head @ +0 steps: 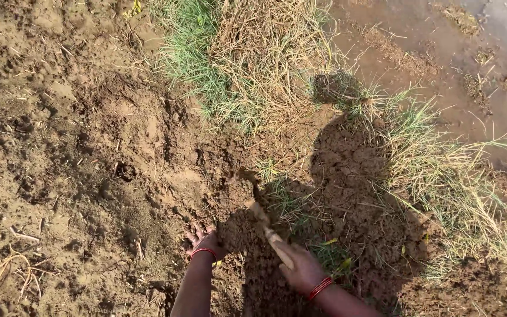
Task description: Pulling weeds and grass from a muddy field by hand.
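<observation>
Right hand [300, 267] clamped on wooden tool handle [268, 232], blade buried in soil clump [236, 194]; left hand [205, 242] spread flat, fingers apart, against soil beside it.

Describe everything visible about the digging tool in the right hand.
The tool has a light wooden handle, mud-smeared, running up and left from the right hand, which grips its lower end. Its head is buried in a brown soil clod, so its shape cannot be told. It lies tilted, partly in shadow, beside the left hand, which rests on the soil.
</observation>
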